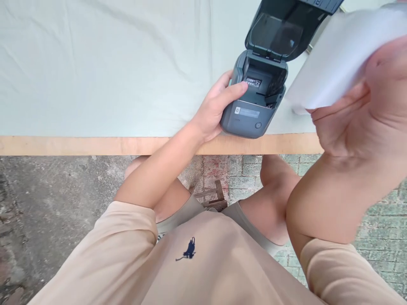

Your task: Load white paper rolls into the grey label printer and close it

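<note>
A dark grey portable label printer point(243, 120) is tilted above the near edge of the table, its lid point(280, 31) swung up and back. Inside the bay, a small label with white print shows and I see no roll there. My left hand point(216, 106) grips the printer from its left side, thumb over the rim of the bay. At the right, my right hand point(352, 101) holds smooth white paper point(337, 59), close to the camera and partly blurred. Its fingers are partly hidden behind the paper.
A pale, creased cloth point(111, 72) covers the table, whose bare wooden edge point(79, 145) runs across the front. Behind the paper, some object with a metallic edge point(309, 49) is mostly hidden. Below are my legs and a wooden stool point(219, 199).
</note>
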The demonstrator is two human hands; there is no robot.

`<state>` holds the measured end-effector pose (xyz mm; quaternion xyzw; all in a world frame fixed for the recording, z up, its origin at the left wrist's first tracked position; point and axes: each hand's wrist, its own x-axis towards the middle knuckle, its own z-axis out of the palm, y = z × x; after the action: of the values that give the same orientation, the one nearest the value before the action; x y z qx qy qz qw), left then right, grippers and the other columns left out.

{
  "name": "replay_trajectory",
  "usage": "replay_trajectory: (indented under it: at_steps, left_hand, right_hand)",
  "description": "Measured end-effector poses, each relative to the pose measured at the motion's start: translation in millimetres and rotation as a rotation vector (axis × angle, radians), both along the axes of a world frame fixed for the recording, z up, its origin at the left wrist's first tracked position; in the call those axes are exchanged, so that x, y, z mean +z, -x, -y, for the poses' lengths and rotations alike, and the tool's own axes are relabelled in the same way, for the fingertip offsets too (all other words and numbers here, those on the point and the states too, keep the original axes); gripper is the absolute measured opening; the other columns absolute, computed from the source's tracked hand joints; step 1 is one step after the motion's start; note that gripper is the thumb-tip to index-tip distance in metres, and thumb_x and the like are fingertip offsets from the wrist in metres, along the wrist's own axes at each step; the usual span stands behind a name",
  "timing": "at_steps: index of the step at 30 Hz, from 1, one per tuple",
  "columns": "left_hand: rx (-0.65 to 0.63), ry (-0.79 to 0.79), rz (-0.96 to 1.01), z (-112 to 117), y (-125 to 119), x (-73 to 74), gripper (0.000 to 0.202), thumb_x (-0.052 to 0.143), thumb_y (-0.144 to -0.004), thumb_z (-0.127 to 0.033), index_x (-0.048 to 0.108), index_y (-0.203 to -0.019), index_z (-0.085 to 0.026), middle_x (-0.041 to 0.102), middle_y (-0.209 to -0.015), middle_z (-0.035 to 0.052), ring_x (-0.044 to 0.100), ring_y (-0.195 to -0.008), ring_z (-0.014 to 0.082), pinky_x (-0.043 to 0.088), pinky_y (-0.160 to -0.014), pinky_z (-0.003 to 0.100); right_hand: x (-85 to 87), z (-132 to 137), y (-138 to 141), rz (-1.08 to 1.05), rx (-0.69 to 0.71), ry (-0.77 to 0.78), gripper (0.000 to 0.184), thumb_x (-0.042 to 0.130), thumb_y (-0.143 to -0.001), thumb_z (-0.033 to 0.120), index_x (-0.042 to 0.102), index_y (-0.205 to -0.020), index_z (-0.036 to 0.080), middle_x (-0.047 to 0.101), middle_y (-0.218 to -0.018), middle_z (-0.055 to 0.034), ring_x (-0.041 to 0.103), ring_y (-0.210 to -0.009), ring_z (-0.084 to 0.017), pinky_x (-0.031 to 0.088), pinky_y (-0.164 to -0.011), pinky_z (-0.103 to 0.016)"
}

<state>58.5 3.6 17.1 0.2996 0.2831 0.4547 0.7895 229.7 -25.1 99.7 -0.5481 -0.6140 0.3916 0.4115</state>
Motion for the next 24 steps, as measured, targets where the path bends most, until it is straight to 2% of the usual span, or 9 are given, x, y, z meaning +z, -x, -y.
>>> replay_trajectory:
  at_steps: [2, 5, 8, 10, 12, 14, 17, 20, 24]
  left_hand:
    - [-0.015, 0.004, -0.005, 0, 2, -0.8, 0.018, 0.055, -0.081, -0.034, 0.057, -0.095, -0.024, 0.066, -0.087, 0.0006, 0.065, -0.077, 0.0152, 0.051, -0.067, 0.027]
    - [-0.02, 0.023, -0.026, 0, 4, -0.6, 0.023, 0.053, -0.081, -0.04, 0.06, -0.098, -0.025, 0.069, -0.098, 0.003, 0.065, -0.096, 0.0216, 0.053, -0.075, 0.033]
    - [-0.007, 0.028, -0.024, 2, 3, 2.4, 0.021, 0.053, -0.082, -0.038, 0.061, -0.099, -0.028, 0.069, -0.099, 0.0008, 0.058, -0.114, 0.0241, 0.052, -0.088, 0.037]
    - [0.006, 0.019, -0.038, 3, 1, 5.0, 0.02, 0.054, -0.083, -0.034, 0.059, -0.1, -0.026, 0.068, -0.096, -0.0003, 0.055, -0.119, 0.0243, 0.051, -0.091, 0.037]
    - [0.014, 0.003, -0.06, 4, -1, 7.1, 0.02, 0.054, -0.083, -0.031, 0.056, -0.102, -0.024, 0.065, -0.096, 0.0, 0.056, -0.118, 0.023, 0.05, -0.092, 0.034]
    - [0.015, -0.009, -0.077, 6, -1, 8.0, 0.019, 0.054, -0.083, -0.03, 0.055, -0.101, -0.023, 0.063, -0.095, 0.0002, 0.06, -0.111, 0.0204, 0.049, -0.091, 0.031]
    - [0.036, -0.005, -0.082, 6, 0, 8.4, 0.021, 0.055, -0.082, -0.03, 0.054, -0.102, -0.022, 0.059, -0.091, -0.0007, 0.062, -0.105, 0.0194, 0.049, -0.091, 0.03]
    - [0.011, 0.025, -0.044, 6, 2, 10.0, 0.024, 0.058, -0.08, -0.028, 0.055, -0.103, -0.024, 0.06, -0.094, 0.0006, 0.06, -0.106, 0.0223, 0.049, -0.093, 0.033]
    - [-0.003, 0.082, -0.057, 7, 2, 14.7, 0.022, 0.056, -0.08, -0.026, 0.056, -0.101, -0.025, 0.064, -0.094, 0.0019, 0.063, -0.101, 0.0213, 0.052, -0.085, 0.028]
  right_hand:
    - [-0.5, 1, 1, -0.139, -0.137, -0.083, 0.029, 0.058, -0.079, 0.03, 0.054, -0.108, 0.03, 0.048, -0.117, 0.002, 0.052, -0.112, -0.015, 0.05, -0.083, -0.025]
    - [2.8, 5, 2, -0.18, -0.193, -0.129, 0.027, 0.063, -0.073, 0.019, 0.061, -0.099, 0.026, 0.05, -0.103, 0.0007, 0.054, -0.097, -0.011, 0.047, -0.083, -0.024]
    - [11.2, 12, 6, -0.18, -0.153, -0.103, 0.027, 0.061, -0.073, 0.018, 0.059, -0.1, 0.021, 0.052, -0.097, -0.0022, 0.057, -0.086, -0.013, 0.048, -0.074, -0.03]
    - [16.7, 16, 10, -0.137, -0.016, -0.005, 0.027, 0.062, -0.074, 0.017, 0.057, -0.1, 0.021, 0.056, -0.094, -0.002, 0.059, -0.085, -0.015, 0.048, -0.069, -0.03]
    - [18.8, 17, 13, -0.029, 0.162, 0.088, 0.024, 0.062, -0.075, 0.018, 0.056, -0.098, 0.023, 0.059, -0.094, -0.0004, 0.059, -0.083, -0.012, 0.048, -0.066, -0.029]
    - [15.9, 16, 17, 0.084, 0.261, 0.112, 0.022, 0.061, -0.076, 0.02, 0.056, -0.097, 0.025, 0.059, -0.094, 0.0016, 0.058, -0.08, -0.01, 0.049, -0.066, -0.028]
    - [5.3, 8, 20, 0.334, 0.161, -0.027, 0.026, 0.062, -0.075, 0.019, 0.055, -0.099, 0.025, 0.058, -0.099, 0.0023, 0.057, -0.086, -0.011, 0.049, -0.071, -0.028]
    - [-4.7, -1, 22, 0.588, 0.054, -0.212, 0.03, 0.059, -0.076, 0.018, 0.053, -0.105, 0.023, 0.057, -0.107, 0.0005, 0.057, -0.095, -0.013, 0.048, -0.08, -0.029]
    - [-10.3, -8, 24, 0.703, 0.032, -0.255, 0.03, 0.057, -0.077, 0.021, 0.05, -0.106, 0.023, 0.058, -0.108, -0.0004, 0.057, -0.095, -0.015, 0.047, -0.079, -0.032]
